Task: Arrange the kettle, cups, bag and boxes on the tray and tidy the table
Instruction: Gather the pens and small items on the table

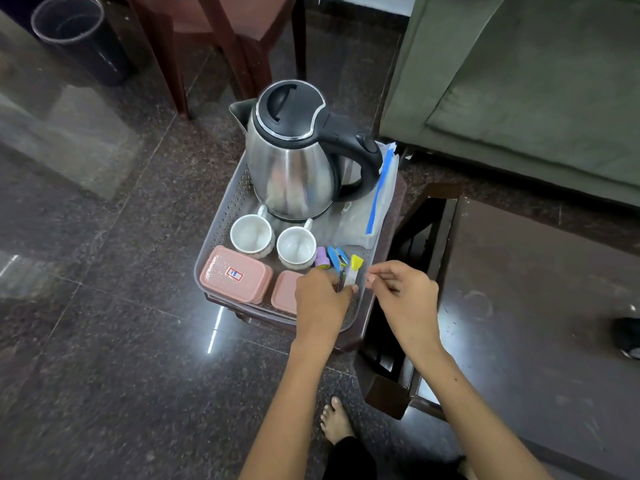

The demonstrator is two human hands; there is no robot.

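Note:
A grey perforated tray [221, 220] on a small stool holds a steel kettle [294, 157] at the back, two white cups [252, 235] [296, 248] in the middle and two pink boxes [235, 273] [284, 292] in front. A clear zip bag [372, 206] with a blue strip lies along the tray's right side. My left hand [322, 296] grips a bundle of small sachets [349, 271], blue, yellow and purple, over the tray's front right corner, and partly hides the right box. My right hand [403, 292] hovers just right of them with fingers curled, pinching nothing I can make out.
A dark wooden table [519, 306] stands at the right with a black object [627, 336] at its far edge. A green sofa [519, 81] is behind it. A chair [221, 39] and a black bin [79, 36] stand at the back. My bare foot [334, 420] is on the granite floor.

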